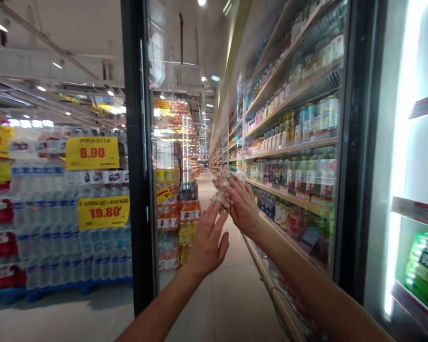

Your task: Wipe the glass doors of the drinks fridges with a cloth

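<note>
In front of me stands a swung-out glass door [185,61] with a black frame. My right hand [243,206] holds a crumpled, whitish patterned cloth [222,189] up at the middle of the pane. The cloth seems pressed to the glass, its far side hidden by my fingers. Just left and a little lower, my left hand [207,244] is open with its fingers stretched toward the pane, close to the cloth's lower edge. Whether its fingertips touch the glass or the cloth, I cannot tell.
Through the glass, shelves of bottled drinks [299,171] line the right side of an aisle. Stacked packs of bottled water [53,213] with yellow price signs [92,153] stand at left. At right, a lit cooler holds a green package [426,266] behind the black door post [358,142].
</note>
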Motion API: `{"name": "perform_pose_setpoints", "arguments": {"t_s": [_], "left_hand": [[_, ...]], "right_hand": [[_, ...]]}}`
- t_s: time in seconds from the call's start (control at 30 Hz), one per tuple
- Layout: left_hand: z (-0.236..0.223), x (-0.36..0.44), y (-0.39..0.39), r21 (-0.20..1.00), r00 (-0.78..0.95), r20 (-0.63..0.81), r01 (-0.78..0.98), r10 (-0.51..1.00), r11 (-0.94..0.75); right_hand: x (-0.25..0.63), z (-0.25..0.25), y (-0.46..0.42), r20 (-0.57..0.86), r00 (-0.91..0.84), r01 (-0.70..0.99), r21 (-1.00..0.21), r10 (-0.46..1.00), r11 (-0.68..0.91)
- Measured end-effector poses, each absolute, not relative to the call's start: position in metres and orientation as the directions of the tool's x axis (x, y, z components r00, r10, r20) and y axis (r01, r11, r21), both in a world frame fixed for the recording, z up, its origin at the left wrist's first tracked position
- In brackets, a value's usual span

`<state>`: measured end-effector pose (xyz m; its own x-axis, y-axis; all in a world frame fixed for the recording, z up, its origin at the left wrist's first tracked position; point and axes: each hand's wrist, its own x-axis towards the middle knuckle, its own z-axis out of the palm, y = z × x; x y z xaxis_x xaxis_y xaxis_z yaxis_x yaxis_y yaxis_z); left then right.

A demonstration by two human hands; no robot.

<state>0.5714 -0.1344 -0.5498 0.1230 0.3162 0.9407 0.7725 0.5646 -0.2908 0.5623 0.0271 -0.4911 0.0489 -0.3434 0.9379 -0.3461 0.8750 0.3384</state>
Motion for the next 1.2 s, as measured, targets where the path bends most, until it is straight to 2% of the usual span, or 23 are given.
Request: {"name": "perform_pose_setpoints", "arguments": {"t_s": [0.13, 0.27, 0.33, 0.4, 0.47, 0.5, 0.53, 0.63, 0.67, 0.7, 0.77, 0.87, 0.93, 0.97, 1.0, 1.07, 1.13, 1.17, 1.2], "left_hand": [[-0.494, 0.560, -0.096, -0.341, 0.151, 0.908, 0.808, 0.391, 0.480], [-0.484, 0.553, -0.069, -0.366, 0.157, 0.910, 0.740, 0.384, 0.564], [-0.482, 0.551, -0.064, -0.382, 0.179, 0.910, 0.713, 0.374, 0.588], [-0.473, 0.547, -0.069, -0.449, 0.230, 0.881, 0.683, 0.413, 0.577], [-0.454, 0.541, -0.083, -0.514, 0.272, 0.846, 0.644, 0.459, 0.567], [-0.442, 0.538, -0.092, -0.511, 0.274, 0.851, 0.629, 0.447, 0.586], [-0.429, 0.535, -0.100, -0.468, 0.261, 0.880, 0.624, 0.398, 0.626], [-0.403, 0.531, -0.104, -0.188, 0.172, 0.980, 0.641, 0.100, 0.744], [-0.403, 0.532, -0.097, -0.133, 0.149, 0.988, 0.645, 0.047, 0.752], [-0.410, 0.535, -0.087, -0.138, 0.139, 0.988, 0.650, 0.061, 0.747], [-0.441, 0.543, -0.061, -0.302, 0.165, 0.952, 0.655, 0.259, 0.693], [-0.497, 0.553, -0.033, -0.667, 0.292, 0.701, 0.592, 0.651, 0.452], [-0.511, 0.552, -0.035, -0.771, 0.307, 0.555, 0.538, 0.773, 0.340], [-0.505, 0.550, -0.042, -0.785, 0.291, 0.530, 0.523, 0.797, 0.331], [-0.493, 0.547, -0.052, -0.774, 0.265, 0.549, 0.521, 0.793, 0.361], [-0.455, 0.541, -0.074, -0.659, 0.188, 0.705, 0.532, 0.684, 0.532], [-0.425, 0.536, -0.090, -0.385, 0.110, 0.914, 0.542, 0.391, 0.747], [-0.419, 0.535, -0.095, -0.279, 0.094, 0.958, 0.540, 0.272, 0.794], [-0.420, 0.535, -0.098, -0.248, 0.100, 0.968, 0.539, 0.231, 0.805]], "right_hand": [[0.567, -0.504, 0.038, 0.946, 0.136, -0.467, 0.324, -0.295, 0.823], [0.580, -0.498, 0.093, 0.940, 0.117, -0.308, 0.342, -0.321, 0.888], [0.583, -0.495, 0.117, 0.964, 0.136, -0.176, 0.249, -0.227, 0.952], [0.583, -0.494, 0.132, 0.981, 0.159, -0.084, 0.123, -0.109, 0.989], [0.581, -0.495, 0.136, 0.986, 0.154, -0.046, 0.064, -0.056, 0.997], [0.579, -0.496, 0.135, 0.988, 0.146, -0.043, 0.058, -0.051, 0.997], [0.578, -0.497, 0.134, 0.988, 0.144, -0.045, 0.056, -0.049, 0.997], [0.576, -0.501, 0.129, 0.986, 0.168, -0.058, 0.026, -0.016, 0.998], [0.575, -0.502, 0.129, 0.985, 0.175, -0.062, 0.016, -0.005, 0.998], [0.575, -0.502, 0.129, 0.984, 0.178, -0.067, 0.008, 0.004, 0.998], [0.575, -0.503, 0.130, 0.984, 0.177, -0.077, -0.005, 0.019, 0.997], [0.575, -0.504, 0.134, 0.985, 0.172, -0.085, -0.013, 0.028, 0.996], [0.575, -0.504, 0.136, 0.983, 0.184, -0.092, -0.009, 0.026, 0.996], [0.574, -0.505, 0.136, 0.981, 0.192, -0.097, -0.004, 0.023, 0.995], [0.574, -0.505, 0.137, 0.980, 0.199, -0.104, 0.000, 0.021, 0.995], [0.574, -0.506, 0.137, 0.978, 0.206, -0.122, 0.005, 0.020, 0.993], [0.573, -0.507, 0.137, 0.978, 0.208, -0.144, 0.009, 0.022, 0.990], [0.573, -0.508, 0.137, 0.978, 0.209, -0.153, 0.009, 0.023, 0.988], [0.573, -0.508, 0.138, 0.977, 0.213, -0.160, 0.011, 0.024, 0.987]]}}
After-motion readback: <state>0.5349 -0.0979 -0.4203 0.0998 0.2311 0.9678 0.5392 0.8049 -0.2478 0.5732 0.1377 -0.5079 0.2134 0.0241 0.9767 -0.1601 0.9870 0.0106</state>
